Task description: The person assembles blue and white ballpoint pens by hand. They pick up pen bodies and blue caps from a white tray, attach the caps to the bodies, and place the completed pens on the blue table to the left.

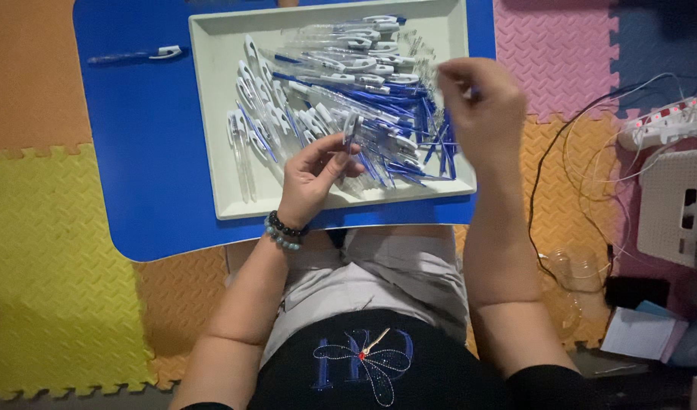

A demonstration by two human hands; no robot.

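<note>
A pale rectangular tray (212,114) lies on a small blue table (147,152) and holds several clear pen barrels with white clips and blue refills (341,83). My left hand (314,175) is over the tray's near edge, fingers pinched on a clear pen barrel (350,130) that stands tilted upward. My right hand (481,102) hovers over the tray's right edge, fingers curled around a small thin part, probably a blue refill, mostly hidden by the fingers. A beaded bracelet (282,231) circles my left wrist.
One assembled pen (136,55) lies alone on the blue table at the far left. Coloured foam floor mats surround the table. At the right lie a power strip (659,125) with cables, a white perforated box (678,205) and a clear plastic container (568,292).
</note>
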